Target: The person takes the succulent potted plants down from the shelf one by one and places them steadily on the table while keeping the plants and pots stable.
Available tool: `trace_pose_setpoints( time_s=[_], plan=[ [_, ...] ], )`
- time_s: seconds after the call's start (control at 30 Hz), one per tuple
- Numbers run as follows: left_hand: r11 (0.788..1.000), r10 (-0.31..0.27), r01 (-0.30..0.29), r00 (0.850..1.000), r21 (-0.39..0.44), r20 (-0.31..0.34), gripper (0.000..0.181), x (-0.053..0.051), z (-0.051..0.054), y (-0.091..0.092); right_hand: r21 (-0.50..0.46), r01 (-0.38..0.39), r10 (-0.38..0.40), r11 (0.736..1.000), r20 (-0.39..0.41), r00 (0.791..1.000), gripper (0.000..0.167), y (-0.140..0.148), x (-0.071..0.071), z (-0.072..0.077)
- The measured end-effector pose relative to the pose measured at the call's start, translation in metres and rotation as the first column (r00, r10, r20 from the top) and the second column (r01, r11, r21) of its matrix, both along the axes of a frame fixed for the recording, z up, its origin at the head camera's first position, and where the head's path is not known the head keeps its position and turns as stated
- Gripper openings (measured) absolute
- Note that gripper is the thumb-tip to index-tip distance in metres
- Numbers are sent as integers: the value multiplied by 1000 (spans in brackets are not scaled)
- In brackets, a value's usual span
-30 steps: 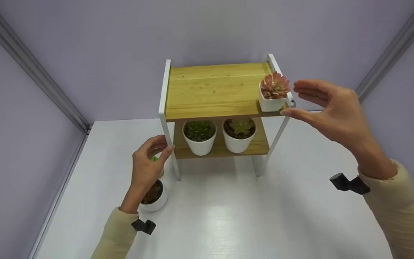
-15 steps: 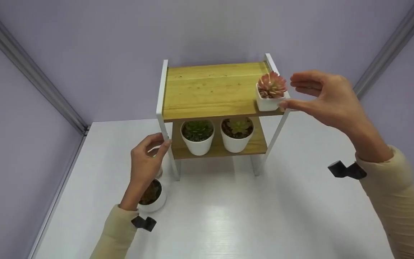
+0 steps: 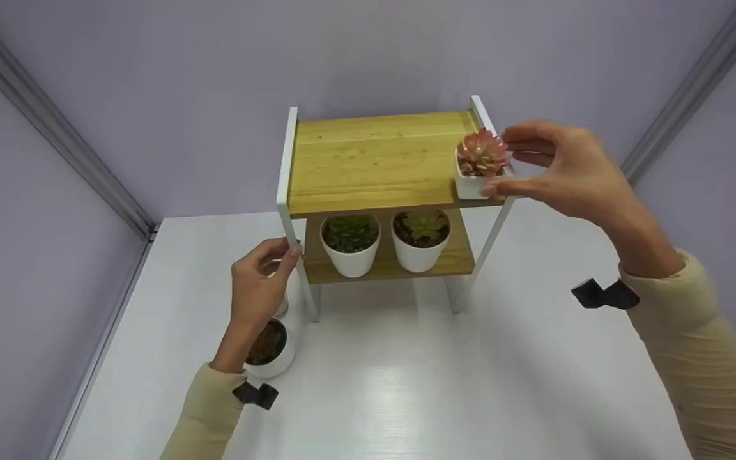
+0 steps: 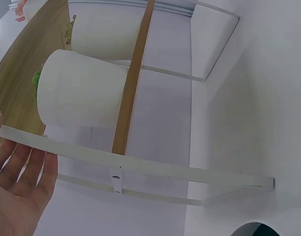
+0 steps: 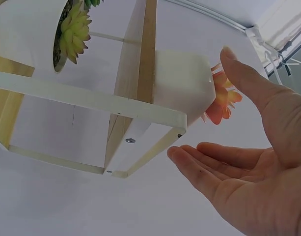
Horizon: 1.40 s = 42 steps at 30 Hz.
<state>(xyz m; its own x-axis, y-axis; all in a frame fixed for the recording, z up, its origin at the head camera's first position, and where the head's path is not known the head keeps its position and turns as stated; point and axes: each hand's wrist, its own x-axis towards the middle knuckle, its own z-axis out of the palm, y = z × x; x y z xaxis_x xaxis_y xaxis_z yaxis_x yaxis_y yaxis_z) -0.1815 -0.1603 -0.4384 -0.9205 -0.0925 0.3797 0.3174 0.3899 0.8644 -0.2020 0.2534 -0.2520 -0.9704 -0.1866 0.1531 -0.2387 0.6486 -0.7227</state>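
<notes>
A pink succulent (image 3: 483, 152) in a square white pot (image 3: 469, 187) stands on the right front corner of the upper board. Beside it, my right hand (image 3: 575, 169) is spread, thumb towards the front of the pot and fingers behind; the right wrist view shows a gap between the hand (image 5: 258, 162) and the pot (image 5: 182, 83). My left hand (image 3: 259, 281) holds the white left front post (image 3: 289, 223) of the two-tier wooden shelf (image 3: 368, 160) between thumb and fingers. In the left wrist view, the fingers (image 4: 27, 172) lie behind that post.
Two round white pots with green succulents (image 3: 351, 259) (image 3: 418, 255) stand on the lower board (image 3: 387, 276). On the white tabletop (image 3: 393, 383), left of the shelf, sits another potted succulent (image 3: 272, 361); one more pot behind it is mostly hidden by my left hand. Pale walls enclose the back and sides.
My right hand has moved left and slightly up, closer around the pink succulent's pot. The left hand stays at the post, and the shelf has shifted only slightly left in view.
</notes>
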Motion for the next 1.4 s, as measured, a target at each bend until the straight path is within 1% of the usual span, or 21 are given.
trace_pose_setpoints(
  time_s=[0.2, 0.37, 0.5, 0.7, 0.97, 1.13, 1.4],
  plan=[
    [1000, 14, -14, 1000, -2, 16, 25, 1, 0, 1, -2, -31, 31, 1000, 32, 999, 87, -7, -3, -3],
    [1000, 21, -21, 1000, 0, 10, 25, 0, 0, 2, 7, -39, 39, 999, 45, 998, 88, -10, -4, -4],
    [1000, 20, -20, 1000, 1, 4, 24, 1, 1, 4, 21, -46, 45, 999, 39, 998, 89, -12, -6, -4],
    [1000, -4, 5, 1000, 9, -18, 24, -1, 1, 5, 21, -62, 62, 998, 2, 998, 83, -11, -8, -5],
    [1000, -4, 4, 1000, 13, -7, 25, -1, 2, 6, 69, -90, 88, 994, 25, 996, 72, -10, -16, -4],
    [1000, -10, 10, 1000, 7, -10, 25, -1, 1, 7, 107, -106, 101, 989, 52, 994, 70, -9, -18, -1],
    [1000, -16, 16, 1000, 24, -21, 24, -1, 2, 7, 158, -139, 131, 978, 59, 990, 67, -11, -20, 5]
  ],
)
